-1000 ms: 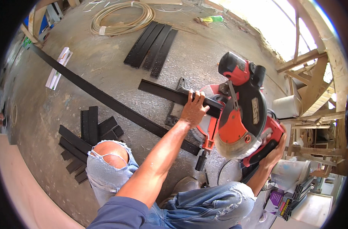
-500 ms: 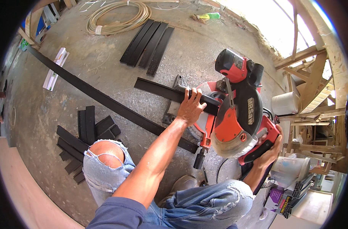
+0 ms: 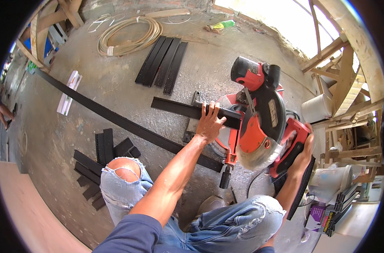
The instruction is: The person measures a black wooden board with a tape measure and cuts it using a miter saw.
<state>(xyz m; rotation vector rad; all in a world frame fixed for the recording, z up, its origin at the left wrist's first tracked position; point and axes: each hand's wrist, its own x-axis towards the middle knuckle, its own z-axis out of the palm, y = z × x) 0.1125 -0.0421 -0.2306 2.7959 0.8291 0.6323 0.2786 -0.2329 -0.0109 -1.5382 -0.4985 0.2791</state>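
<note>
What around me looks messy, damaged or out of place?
The jeans are torn at the left knee, baring skin. Beside it, black strips lie crisscrossed, unlike the neat row near the coil. Pale specks litter the floor around the saw, and a green bottle lies on its side.

Two hands point(image 3: 210, 124) are gripping, one saw point(image 3: 265, 114) is standing, four side-by-side strips point(image 3: 160, 61) are lying, one coil point(image 3: 155, 34) is resting

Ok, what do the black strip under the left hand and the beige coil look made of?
Black strip: perhaps painted metal or plastic; its even, low-sheen surface leaves that open.
Beige coil: probably plastic with a dull finish, going by the smooth, evenly curved loops.
</note>
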